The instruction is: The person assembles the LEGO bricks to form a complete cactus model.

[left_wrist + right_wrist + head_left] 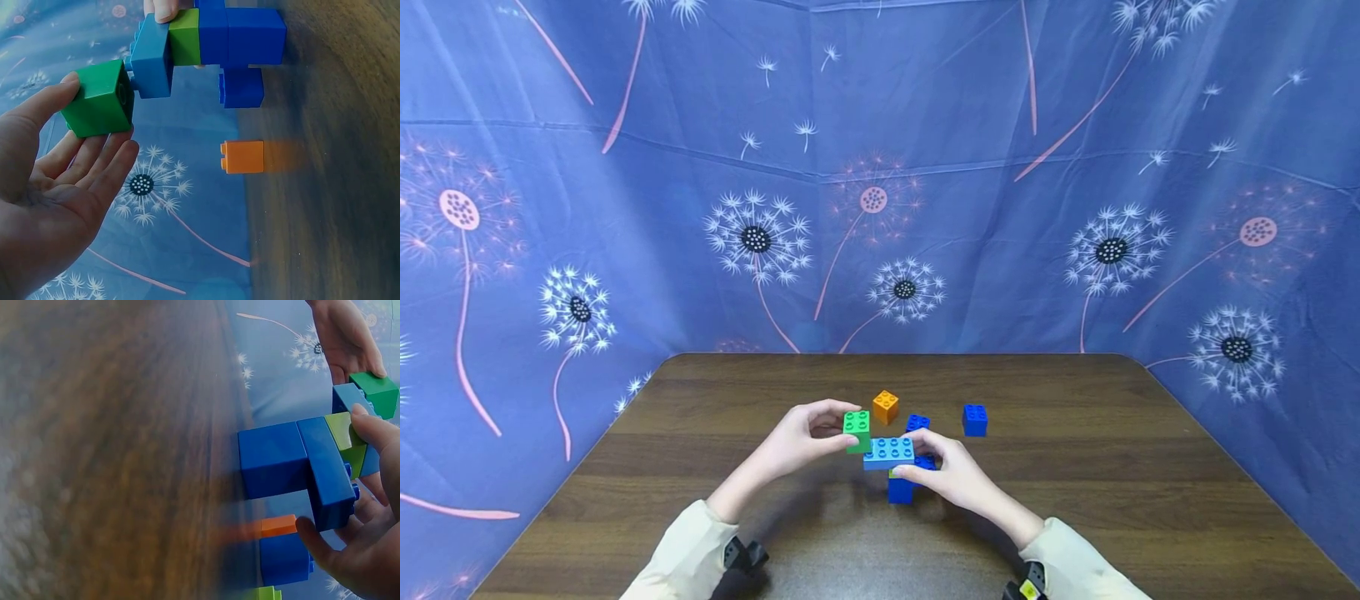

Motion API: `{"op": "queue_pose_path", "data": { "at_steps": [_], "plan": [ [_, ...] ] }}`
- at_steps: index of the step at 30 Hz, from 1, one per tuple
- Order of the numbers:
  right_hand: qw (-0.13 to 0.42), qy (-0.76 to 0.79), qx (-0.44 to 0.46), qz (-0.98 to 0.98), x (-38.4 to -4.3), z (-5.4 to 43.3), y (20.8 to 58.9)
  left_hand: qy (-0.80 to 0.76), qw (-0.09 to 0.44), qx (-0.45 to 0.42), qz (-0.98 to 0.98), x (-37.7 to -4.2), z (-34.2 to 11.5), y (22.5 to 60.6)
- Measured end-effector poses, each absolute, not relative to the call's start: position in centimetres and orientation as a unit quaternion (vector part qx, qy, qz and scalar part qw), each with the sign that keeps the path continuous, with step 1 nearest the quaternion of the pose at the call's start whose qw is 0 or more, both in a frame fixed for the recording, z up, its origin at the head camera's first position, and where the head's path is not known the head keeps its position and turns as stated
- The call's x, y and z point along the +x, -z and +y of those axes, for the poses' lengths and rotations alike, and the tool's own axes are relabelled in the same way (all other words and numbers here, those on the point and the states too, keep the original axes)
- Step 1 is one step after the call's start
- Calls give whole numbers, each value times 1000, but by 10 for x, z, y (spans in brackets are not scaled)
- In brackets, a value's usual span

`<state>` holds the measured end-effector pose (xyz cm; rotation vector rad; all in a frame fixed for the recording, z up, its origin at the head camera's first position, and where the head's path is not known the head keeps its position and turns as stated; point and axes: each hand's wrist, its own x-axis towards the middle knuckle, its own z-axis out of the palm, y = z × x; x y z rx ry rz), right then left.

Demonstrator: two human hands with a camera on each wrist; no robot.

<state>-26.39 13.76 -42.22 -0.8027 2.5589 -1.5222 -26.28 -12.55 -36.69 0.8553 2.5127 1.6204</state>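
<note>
My left hand (805, 435) pinches a green toy building brick (856, 432) between thumb and fingers. The green brick is at the left end of a light blue eight-stud brick (888, 455), overlapping its studs in the left wrist view. Under the light blue brick come a lime brick (184, 37) and dark blue bricks (900, 490), joined in one stack. My right hand (953, 473) grips this brick stack, its thumb on the front by the lime brick and other fingers behind. A dark blue brick (328, 481) juts out sideways from the stack below the lime one.
An orange brick (886, 407) stands on the wooden table (700, 450) behind the hands. A dark blue brick (917, 422) is just behind the stack, another blue brick (975, 420) farther right. Part of a lime brick (269, 594) shows low in the right wrist view.
</note>
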Motion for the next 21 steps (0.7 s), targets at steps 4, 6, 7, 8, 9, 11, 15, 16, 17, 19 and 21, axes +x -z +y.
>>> {"op": "queue_pose_path", "data": {
  "at_steps": [4, 6, 7, 8, 9, 11, 15, 16, 17, 19, 21],
  "plan": [
    [34, 501, -258, 825, -265, 138, 422, -517, 14, 281, 809, -263, -124, 367],
    [37, 502, -256, 825, -265, 138, 422, -513, 16, 279, 811, -263, -124, 367],
    [39, 503, -255, 825, -265, 138, 423, -512, 17, 278, 812, -263, -124, 368],
    [40, 504, -254, 824, -265, 138, 423, -511, 19, 276, 814, -263, -124, 368],
    [41, 505, -254, 824, -266, 138, 423, -511, 20, 274, 815, -263, -124, 368],
    [42, 507, -255, 822, -266, 138, 422, -511, 22, 272, 815, -264, -123, 368],
    [49, 513, -256, 818, -265, 137, 420, -512, 23, 274, 814, -264, -123, 368],
    [51, 515, -256, 817, -264, 137, 420, -511, 23, 276, 813, -264, -123, 368],
    [54, 517, -255, 815, -264, 136, 419, -510, 23, 278, 814, -264, -123, 368],
    [57, 522, -254, 812, -263, 136, 418, -507, 21, 284, 814, -263, -123, 368],
    [60, 523, -253, 812, -262, 137, 418, -502, 18, 288, 815, -263, -123, 367]
  ]
}}
